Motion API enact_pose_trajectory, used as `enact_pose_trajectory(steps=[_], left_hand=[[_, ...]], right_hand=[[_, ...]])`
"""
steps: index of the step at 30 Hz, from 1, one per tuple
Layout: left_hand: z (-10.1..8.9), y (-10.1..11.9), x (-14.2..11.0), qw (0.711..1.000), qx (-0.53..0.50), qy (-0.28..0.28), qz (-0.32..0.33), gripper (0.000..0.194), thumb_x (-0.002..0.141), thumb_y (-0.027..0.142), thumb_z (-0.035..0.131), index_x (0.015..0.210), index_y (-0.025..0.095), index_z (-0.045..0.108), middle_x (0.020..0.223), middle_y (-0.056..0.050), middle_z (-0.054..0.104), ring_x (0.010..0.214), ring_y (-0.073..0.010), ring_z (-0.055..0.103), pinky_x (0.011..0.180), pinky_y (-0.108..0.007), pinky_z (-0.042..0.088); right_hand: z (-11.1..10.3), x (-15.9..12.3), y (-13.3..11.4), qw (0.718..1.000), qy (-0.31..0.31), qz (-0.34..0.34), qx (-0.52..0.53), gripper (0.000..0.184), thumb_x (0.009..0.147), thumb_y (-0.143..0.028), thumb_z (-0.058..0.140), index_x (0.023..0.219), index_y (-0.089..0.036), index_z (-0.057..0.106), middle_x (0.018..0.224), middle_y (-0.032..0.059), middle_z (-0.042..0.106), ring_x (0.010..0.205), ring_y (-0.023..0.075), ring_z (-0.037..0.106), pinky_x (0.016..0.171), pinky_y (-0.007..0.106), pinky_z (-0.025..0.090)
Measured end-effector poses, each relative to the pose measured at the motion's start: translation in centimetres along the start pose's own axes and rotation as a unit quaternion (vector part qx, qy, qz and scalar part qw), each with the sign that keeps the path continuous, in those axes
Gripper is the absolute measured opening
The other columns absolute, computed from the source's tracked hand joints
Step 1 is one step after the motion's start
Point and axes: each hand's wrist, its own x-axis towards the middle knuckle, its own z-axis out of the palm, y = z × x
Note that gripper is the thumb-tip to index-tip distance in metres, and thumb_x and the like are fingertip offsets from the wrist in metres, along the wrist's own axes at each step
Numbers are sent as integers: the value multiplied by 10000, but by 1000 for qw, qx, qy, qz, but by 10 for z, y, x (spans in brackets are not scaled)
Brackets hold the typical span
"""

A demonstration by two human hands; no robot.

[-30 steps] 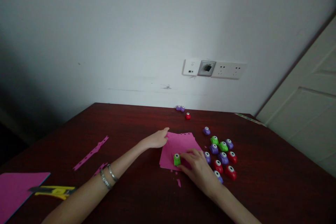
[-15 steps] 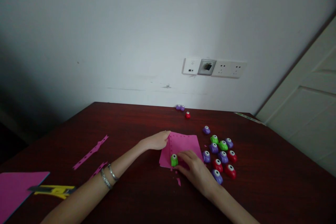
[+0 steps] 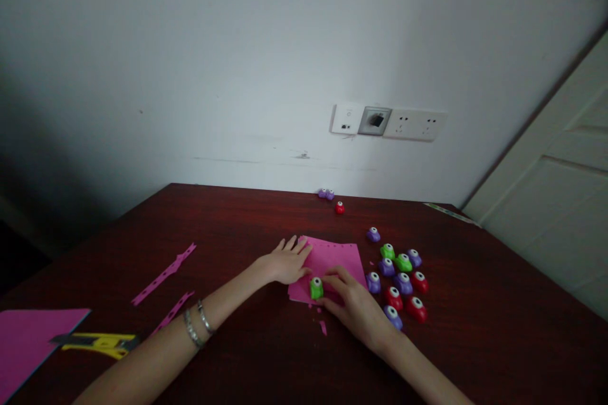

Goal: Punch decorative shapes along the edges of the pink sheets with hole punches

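A pink sheet of paper (image 3: 335,261) lies on the table with small holes along its far edge. My left hand (image 3: 286,262) rests flat on the paper's left side, fingers spread, covering that edge. In my right hand (image 3: 354,304), thumb and fingers close around a small green paper punch (image 3: 316,289) topped with a big white eye. The punch sits at the near left part of the paper. Tiny pink scraps (image 3: 323,327) lie just in front of it. Beside my right hand stand several similar punches, among them a purple punch (image 3: 392,316) and a red punch (image 3: 394,297).
On the left are a yellow utility knife (image 3: 102,343), a larger pink sheet (image 3: 33,345) and two cut strips with holes, one (image 3: 164,275) farther off. More punches, including a red one (image 3: 339,207), stand near the wall, which carries sockets (image 3: 414,124).
My left hand has let go of the paper's raised left edge, spread its fingers and pressed down flat on it. My right hand keeps the green punch in almost the same place.
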Motion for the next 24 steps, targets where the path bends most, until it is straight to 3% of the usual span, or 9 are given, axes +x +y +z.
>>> enact_pose_trajectory(steps=[6, 20, 24], left_hand=[[-4, 3, -1, 1000, 5, -27, -13, 671, 854, 467, 336, 1407, 136, 148, 1462, -123, 51, 1327, -330, -8, 1015, -594, 71], [-1, 6, -2, 1000, 9, -5, -13, 634, 853, 450, 345, 1396, 162, 191, 1460, -125, 71, 1329, -337, 44, 996, -613, 99], [-6, 7, -4, 1000, 11, -21, -12, 639, 853, 449, 345, 1396, 152, 186, 1462, -133, 66, 1330, -333, 44, 1005, -591, 107]], right_hand=[[1, -1, 1, 1000, 7, 0, -15, 210, 799, -233, 563, 1007, -210, 587, 1044, 56, 526, 890, 182, 578, 772, 303, 501], [1, 0, -1, 998, 14, 2, -55, 223, 796, -269, 565, 1012, -224, 598, 1037, 60, 554, 884, 196, 593, 744, 308, 509], [1, -1, -1, 998, 23, 3, -55, 247, 774, -281, 590, 1014, -227, 592, 1053, 59, 557, 894, 205, 592, 744, 317, 503]])
